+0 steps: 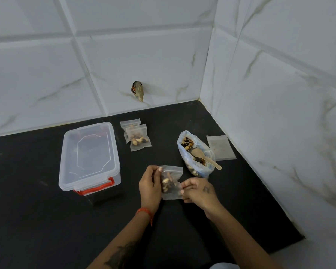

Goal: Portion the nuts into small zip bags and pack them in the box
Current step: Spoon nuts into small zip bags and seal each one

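Both our hands — left hand, right hand — pinch a filled zip bag right of the lidded box.

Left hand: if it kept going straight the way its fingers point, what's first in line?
The left hand points up-frame toward the wall while pinching the small zip bag. Beyond it, likely the two filled bags; depth is unclear from one view.
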The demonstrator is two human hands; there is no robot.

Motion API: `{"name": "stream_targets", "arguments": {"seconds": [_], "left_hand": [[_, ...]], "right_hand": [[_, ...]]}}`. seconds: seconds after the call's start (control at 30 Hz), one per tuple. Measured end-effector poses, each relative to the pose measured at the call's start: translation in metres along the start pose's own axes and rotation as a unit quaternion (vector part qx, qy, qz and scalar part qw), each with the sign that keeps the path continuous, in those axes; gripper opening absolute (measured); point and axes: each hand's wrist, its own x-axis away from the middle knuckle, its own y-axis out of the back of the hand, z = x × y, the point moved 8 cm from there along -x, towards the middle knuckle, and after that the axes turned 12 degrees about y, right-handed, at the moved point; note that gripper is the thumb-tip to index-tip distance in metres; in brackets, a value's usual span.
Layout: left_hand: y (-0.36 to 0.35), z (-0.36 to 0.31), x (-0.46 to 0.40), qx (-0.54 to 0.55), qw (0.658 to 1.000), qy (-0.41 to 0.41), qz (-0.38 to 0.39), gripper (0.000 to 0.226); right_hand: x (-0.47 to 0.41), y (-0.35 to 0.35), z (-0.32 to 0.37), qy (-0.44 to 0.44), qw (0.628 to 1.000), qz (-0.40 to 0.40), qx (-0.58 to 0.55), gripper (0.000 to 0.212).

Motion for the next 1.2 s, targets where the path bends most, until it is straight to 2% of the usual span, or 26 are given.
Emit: {"name": "stream_targets", "arguments": {"seconds": [0.17,0.27,0.37,0.43,0.5,0.57,0.73,0.93,1.07,1.2], "left_hand": [[0.002,-0.001,0.001,0.031,0.999,0.022,0.009,0.013],[0.004,-0.005,0.003,0.040,0.998,0.036,0.021,0.022],[0.011,-0.008,0.005,-0.055,0.998,0.008,0.006,0.039],[0.014,-0.014,0.010,-0.128,0.991,-0.046,-0.004,0.054],[0.015,-0.020,0.014,-0.214,0.968,-0.125,-0.027,0.063],[0.015,-0.022,0.013,-0.286,0.942,-0.169,-0.051,0.068],[0.015,-0.019,-0.003,-0.375,0.911,-0.160,-0.062,0.071],[0.016,0.008,-0.020,-0.439,0.893,-0.092,-0.040,0.075],[0.012,0.013,-0.023,-0.475,0.878,-0.064,-0.022,0.078],[0.014,0.014,-0.024,-0.492,0.870,-0.039,-0.020,0.087]], "right_hand": [[-0.001,-0.009,0.001,0.041,0.994,-0.063,-0.076,0.027],[-0.004,-0.016,0.000,0.046,0.982,-0.101,-0.151,0.034],[-0.010,-0.011,0.009,0.078,0.979,-0.123,-0.140,0.040],[-0.015,-0.010,0.019,0.099,0.976,-0.126,-0.148,0.035],[-0.024,-0.011,0.030,0.116,0.971,-0.128,-0.163,0.027],[-0.037,-0.012,0.039,0.126,0.971,-0.130,-0.154,0.021],[-0.081,-0.035,0.058,0.109,0.970,-0.112,-0.187,0.021],[-0.125,-0.080,0.057,0.009,0.955,-0.049,-0.291,0.030],[-0.134,-0.088,0.052,0.021,0.971,-0.027,-0.236,0.027],[-0.138,-0.081,0.057,0.118,0.991,-0.020,-0.052,0.025]]}}
